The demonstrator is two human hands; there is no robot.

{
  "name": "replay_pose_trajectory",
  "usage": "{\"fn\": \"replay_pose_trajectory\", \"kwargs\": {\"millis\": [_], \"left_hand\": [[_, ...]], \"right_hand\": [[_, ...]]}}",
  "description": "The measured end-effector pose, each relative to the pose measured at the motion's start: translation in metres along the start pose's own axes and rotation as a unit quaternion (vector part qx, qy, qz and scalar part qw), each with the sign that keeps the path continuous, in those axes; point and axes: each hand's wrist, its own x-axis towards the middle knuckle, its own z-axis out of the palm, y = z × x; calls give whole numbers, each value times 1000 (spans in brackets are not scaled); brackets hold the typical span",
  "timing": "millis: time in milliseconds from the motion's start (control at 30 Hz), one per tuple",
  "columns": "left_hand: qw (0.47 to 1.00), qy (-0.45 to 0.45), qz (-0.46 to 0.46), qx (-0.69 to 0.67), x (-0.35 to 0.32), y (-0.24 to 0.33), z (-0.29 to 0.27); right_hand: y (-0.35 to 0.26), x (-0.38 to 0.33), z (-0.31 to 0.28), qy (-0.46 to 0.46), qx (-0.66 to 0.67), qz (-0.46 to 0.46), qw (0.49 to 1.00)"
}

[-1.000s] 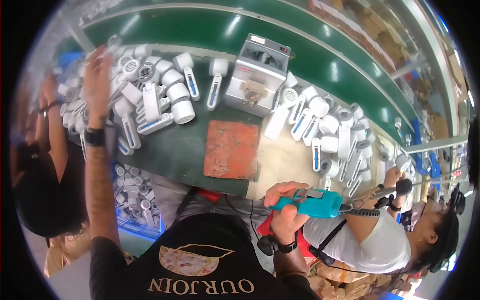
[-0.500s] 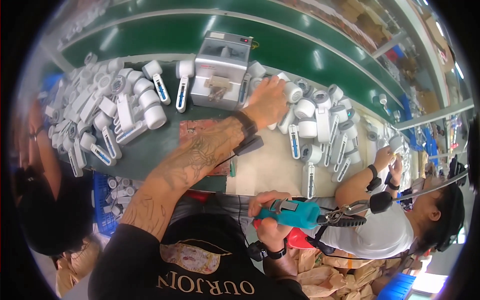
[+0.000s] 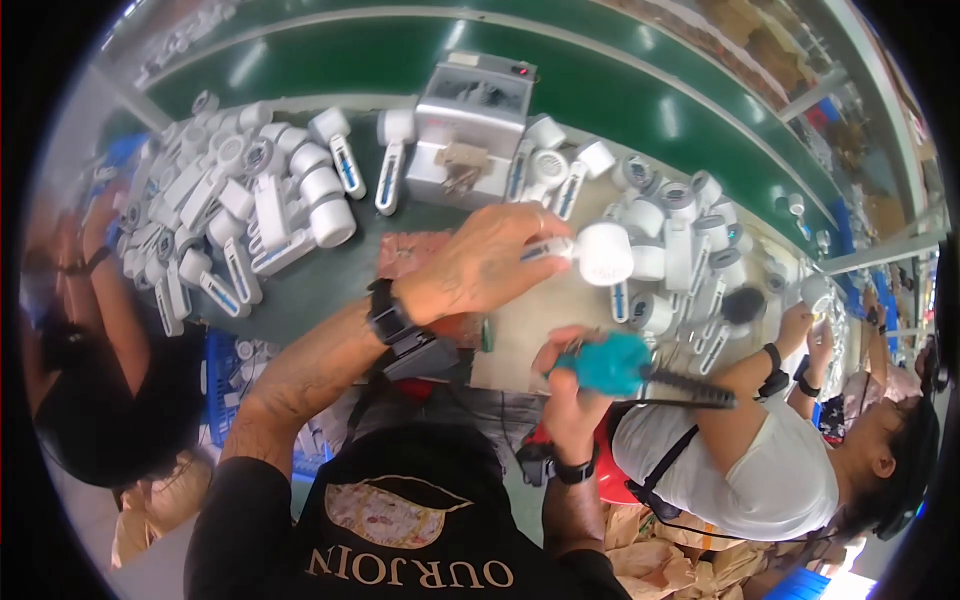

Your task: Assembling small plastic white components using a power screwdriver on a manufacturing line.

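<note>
white handheld device (image 3: 590, 252), head right, lying crosswise

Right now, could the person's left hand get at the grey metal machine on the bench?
Probably yes. The left hand holds a white handheld device just in front of the grey machine, and nothing stands between them, though that hand is already occupied.

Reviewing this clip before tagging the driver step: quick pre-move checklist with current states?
1. Left hand has a white handheld unit in its grasp: ok.
2. Right hand grips the teal power screwdriver: ok.
3. Driver tip lined up with the unit: not ok, the tool is below it, off to the side.
4. Bare spot on the bench under the hands: ok.
5. Co-worker's arm at the right, apart from the tool: cannot tell, the two overlap.
</note>
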Motion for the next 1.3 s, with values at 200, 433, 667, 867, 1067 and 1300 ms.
{"fn": "replay_pose_trajectory", "kwargs": {"millis": [200, 433, 667, 867, 1067, 1300], "left_hand": [[994, -19, 26, 103, -66, -10, -28], [994, 49, 37, 94, -86, -28, -26], [997, -5, 18, 80, -81, -41, -39], [979, -36, 36, 195, -82, -45, -43], [980, 43, 74, 179, -93, -60, -39], [982, 63, 67, 168, -92, -61, -35]], "right_hand": [[2, 40, 14, -14, -7, -18, 1000], [-35, 57, 33, 20, 30, -77, 996], [-42, 105, 76, -72, 174, -113, 975], [-25, 164, 133, -59, 121, -146, 980], [-4, 190, 167, -68, 48, -166, 983], [-4, 182, 165, -98, 37, -116, 988]]}}
